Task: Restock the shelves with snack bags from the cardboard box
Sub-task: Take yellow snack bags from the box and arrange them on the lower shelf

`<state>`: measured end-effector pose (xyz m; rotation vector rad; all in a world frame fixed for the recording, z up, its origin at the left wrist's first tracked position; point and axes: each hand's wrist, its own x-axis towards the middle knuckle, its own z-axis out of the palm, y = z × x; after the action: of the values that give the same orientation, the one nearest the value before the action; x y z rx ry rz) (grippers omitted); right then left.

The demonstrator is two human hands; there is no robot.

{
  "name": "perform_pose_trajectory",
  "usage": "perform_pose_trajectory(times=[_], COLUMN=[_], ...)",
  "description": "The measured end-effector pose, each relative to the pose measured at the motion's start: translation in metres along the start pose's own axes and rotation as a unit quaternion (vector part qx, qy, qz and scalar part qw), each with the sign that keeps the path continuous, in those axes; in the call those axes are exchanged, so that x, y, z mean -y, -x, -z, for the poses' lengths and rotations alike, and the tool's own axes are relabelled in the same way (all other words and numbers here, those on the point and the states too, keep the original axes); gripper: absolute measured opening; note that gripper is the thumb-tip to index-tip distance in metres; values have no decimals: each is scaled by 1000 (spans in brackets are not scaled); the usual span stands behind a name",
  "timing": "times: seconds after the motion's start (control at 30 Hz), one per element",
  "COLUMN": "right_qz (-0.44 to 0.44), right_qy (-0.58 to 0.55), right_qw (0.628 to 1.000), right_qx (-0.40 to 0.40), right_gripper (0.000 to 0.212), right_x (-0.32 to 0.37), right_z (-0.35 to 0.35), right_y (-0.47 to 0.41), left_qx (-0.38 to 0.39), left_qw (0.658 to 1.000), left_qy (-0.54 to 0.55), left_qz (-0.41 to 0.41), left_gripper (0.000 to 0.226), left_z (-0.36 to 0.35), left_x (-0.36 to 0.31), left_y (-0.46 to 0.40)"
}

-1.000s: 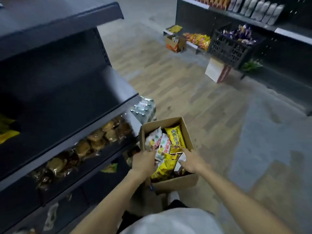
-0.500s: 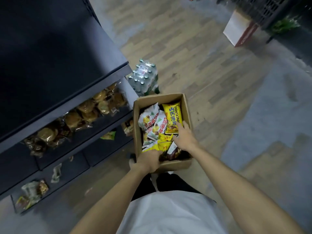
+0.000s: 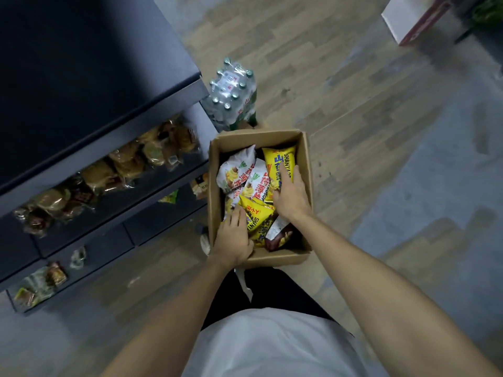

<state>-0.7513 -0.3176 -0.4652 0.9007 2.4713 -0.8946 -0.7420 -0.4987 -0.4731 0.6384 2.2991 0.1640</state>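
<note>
view from above a cardboard box [image 3: 306,186] on the floor beside dark shelves [image 3: 114,148]. the bags overlap, so the count is unsure: perhaps two white snack bags [image 3: 236,170], two yellow ones and a dark red bag [image 3: 280,235] half hidden. the right hand [image 3: 290,194] lies on the upright yellow bag [image 3: 280,161], fingers straight and flat, not gripping. the left hand [image 3: 234,238] rests by the near yellow bag [image 3: 258,216], fingers loosely spread, touching its edge. one shrink-wrapped pack of water bottles [image 3: 232,93] stands behind the box.
</note>
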Motion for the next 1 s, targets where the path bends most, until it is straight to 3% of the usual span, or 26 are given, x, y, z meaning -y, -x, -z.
perform_pose_trajectory(times=[0.2, 0.37, 0.63, 0.73, 0.83, 0.93, 1.0], right_qz=[-16, -40, -28, -4, 1, -48, -72], right_qy=[-28, 20, 13, 32, 76, 47, 9], right_qw=[999, 998, 999, 999, 994, 997, 997], right_qx=[29, 43, 23, -30, -76, -44, 0], right_gripper=[87, 87, 75, 76, 75, 76, 78], right_x=[1, 3, 18, 22, 19, 9, 3], right_z=[-8, -17, -8, 1, 2, -7, -16], right_y=[-24, -42, -44, -25, -2, 15, 18], left_qx=[13, 2, -94, -168, -172, -180, -197], left_qw=[997, 994, 988, 971, 968, 962, 967], left_qy=[23, 39, 52, 106, 134, 160, 145], left_qz=[70, 107, 110, 130, 124, 125, 78], left_gripper=[92, 85, 75, 75, 74, 75, 73], left_z=[-15, -20, 23, 46, 54, 51, 44], left_x=[0, 2, -12, -23, -30, -32, -29], left_y=[-20, -28, -16, -19, -39, -60, -67])
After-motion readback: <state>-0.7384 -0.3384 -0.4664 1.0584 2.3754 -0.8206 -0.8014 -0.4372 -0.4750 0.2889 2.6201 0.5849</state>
